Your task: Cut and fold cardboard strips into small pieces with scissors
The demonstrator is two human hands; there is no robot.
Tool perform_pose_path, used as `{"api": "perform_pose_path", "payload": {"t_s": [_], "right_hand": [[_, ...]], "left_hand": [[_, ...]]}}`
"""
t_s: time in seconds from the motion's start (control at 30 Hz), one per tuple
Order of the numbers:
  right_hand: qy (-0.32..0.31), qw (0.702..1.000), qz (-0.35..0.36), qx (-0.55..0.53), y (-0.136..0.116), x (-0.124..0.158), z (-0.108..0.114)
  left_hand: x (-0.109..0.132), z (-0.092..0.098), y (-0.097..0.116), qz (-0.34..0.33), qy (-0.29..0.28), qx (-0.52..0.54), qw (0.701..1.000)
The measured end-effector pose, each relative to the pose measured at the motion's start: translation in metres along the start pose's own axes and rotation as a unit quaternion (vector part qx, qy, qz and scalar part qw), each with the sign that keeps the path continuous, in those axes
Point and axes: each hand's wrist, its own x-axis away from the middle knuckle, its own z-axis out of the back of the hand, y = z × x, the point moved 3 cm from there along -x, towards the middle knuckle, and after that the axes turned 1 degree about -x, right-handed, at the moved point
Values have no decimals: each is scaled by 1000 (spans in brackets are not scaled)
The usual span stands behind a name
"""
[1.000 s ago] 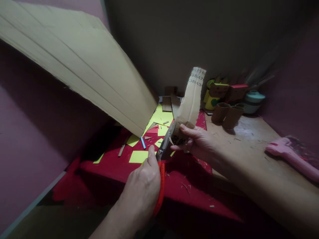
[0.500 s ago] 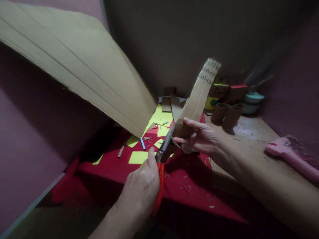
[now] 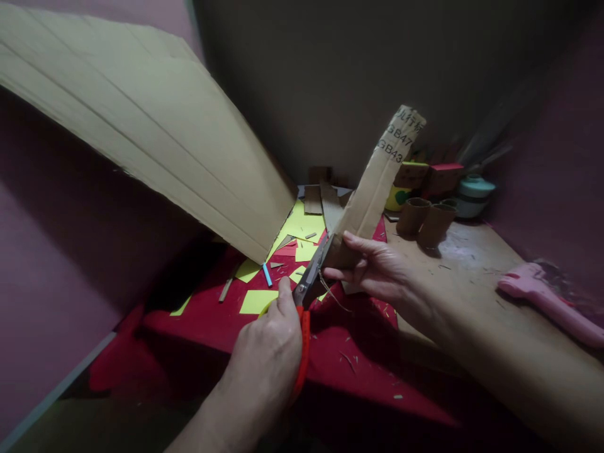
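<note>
My left hand [image 3: 267, 352] is closed round the red handles of a pair of scissors [image 3: 312, 277], whose blades point up and away at the bottom end of a narrow cardboard strip [image 3: 377, 182]. My right hand [image 3: 377, 267] pinches that strip near its lower end, thumb on top. The strip leans up and to the right, with printed letters at its top. A thin sliver hangs from the strip's cut edge by the blades. A large cardboard sheet [image 3: 141, 138] slants across the upper left, its lower corner close to the scissors.
A red sheet [image 3: 358, 352] on the table carries yellow paper pieces [image 3: 257, 301], a blue stick [image 3: 267, 275] and cardboard scraps. Two cardboard tubes [image 3: 425, 217], small boxes and a teal lidded pot [image 3: 474, 189] stand at the back right. A pink tool [image 3: 542, 299] lies at right.
My right hand has tilted the cardboard strip over to the right. The printed bottom end under my fingers is gone, and a thin sliver now dangles by the blades.
</note>
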Motion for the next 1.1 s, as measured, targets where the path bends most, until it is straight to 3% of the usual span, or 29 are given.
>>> {"api": "perform_pose_path", "payload": {"t_s": [0.17,0.43,0.63,0.8,0.9,1.1], "right_hand": [[2,1000,-2,-11,0,0,0],[-13,1000,8,7,4,-4,2],[-66,997,19,23,9,-5,2],[-35,999,32,1,4,-3,1],[-10,999,43,-11,0,-4,3],[-38,996,81,-5,-2,-7,4]], "left_hand": [[0,-1,-1,-21,-31,3,999],[-2,5,-1,0,-66,23,998],[-5,11,-9,12,-20,68,997],[-4,17,-24,31,38,129,990],[-1,16,-26,36,37,122,991],[7,15,-22,18,61,83,994]]}}
